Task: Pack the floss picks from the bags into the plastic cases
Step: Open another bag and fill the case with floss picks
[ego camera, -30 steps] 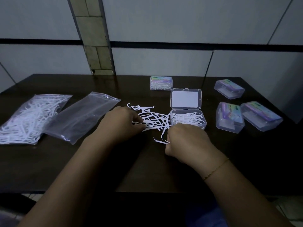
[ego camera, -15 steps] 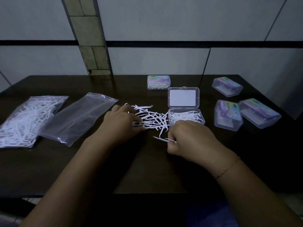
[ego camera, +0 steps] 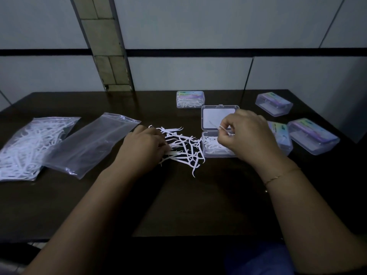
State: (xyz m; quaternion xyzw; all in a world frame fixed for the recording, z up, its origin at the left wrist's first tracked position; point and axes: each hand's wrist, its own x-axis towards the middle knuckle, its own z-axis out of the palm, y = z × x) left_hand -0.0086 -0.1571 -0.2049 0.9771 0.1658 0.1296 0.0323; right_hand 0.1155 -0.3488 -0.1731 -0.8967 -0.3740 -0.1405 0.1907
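Right hand (ego camera: 246,135) pinches one floss pick (ego camera: 215,125) above the open case (ego camera: 218,133); four closed cases (ego camera: 190,99).

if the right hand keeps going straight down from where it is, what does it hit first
Most likely the floss picks already lying in the open case: the right hand, pinching one pick, seems to hover directly above it, though depth is unclear.
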